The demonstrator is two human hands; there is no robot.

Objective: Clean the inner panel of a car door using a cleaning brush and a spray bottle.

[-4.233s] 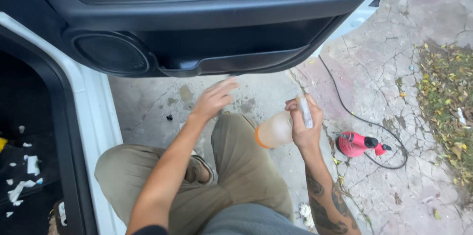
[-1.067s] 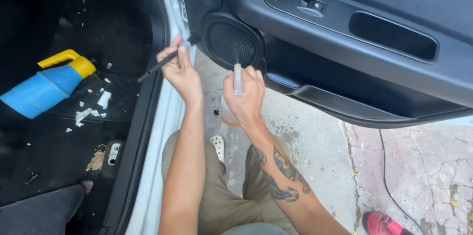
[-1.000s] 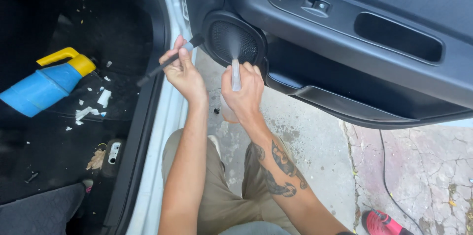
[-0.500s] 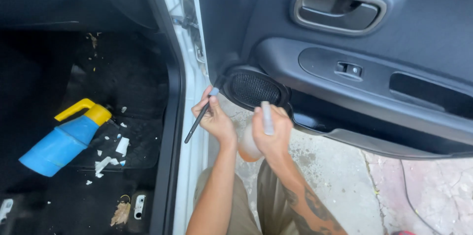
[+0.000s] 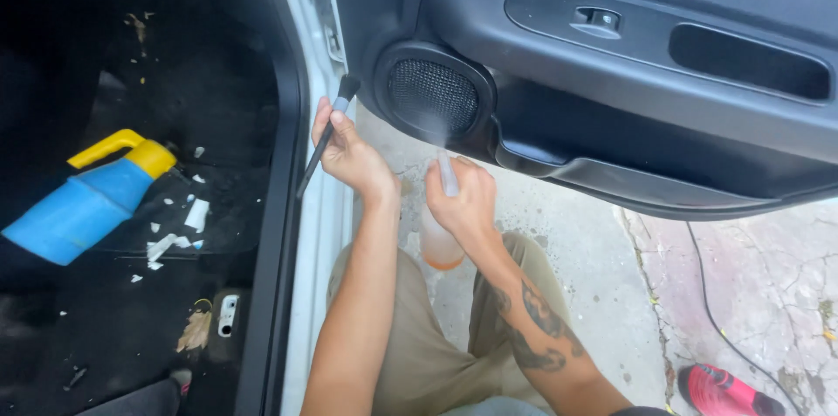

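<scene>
Since half a second ago the view has dropped and closed in, so the door handle has slid out of the top of the frame while the speaker grille [image 5: 433, 95] now sits larger and nearer the middle, and the right hand [image 5: 461, 199] has risen a little toward it. That hand is wrapped around a translucent spray bottle [image 5: 439, 240] with orange liquid low in it, its nozzle aimed up at the grille; a faint mist seems to hang between nozzle and mesh, though the haze is too thin to be sure. The left hand [image 5: 349, 154] pinches a slim black detailing brush [image 5: 327, 134] partway along its handle, bristle head up and just beside the left edge of the speaker surround, handle slanting down past the white door sill [image 5: 316, 233]. Both hands hover close together in front of the dark door panel [image 5: 611, 58], not touching each other. On the black car floor [image 5: 105, 329] to the left lies a blue jug with a yellow cap and handle [image 5: 87, 202] among white paper scraps [image 5: 179, 228]. A red tool [image 5: 724, 390] with a black cord lies on the cracked pavement [image 5: 768, 276] at lower right.
</scene>
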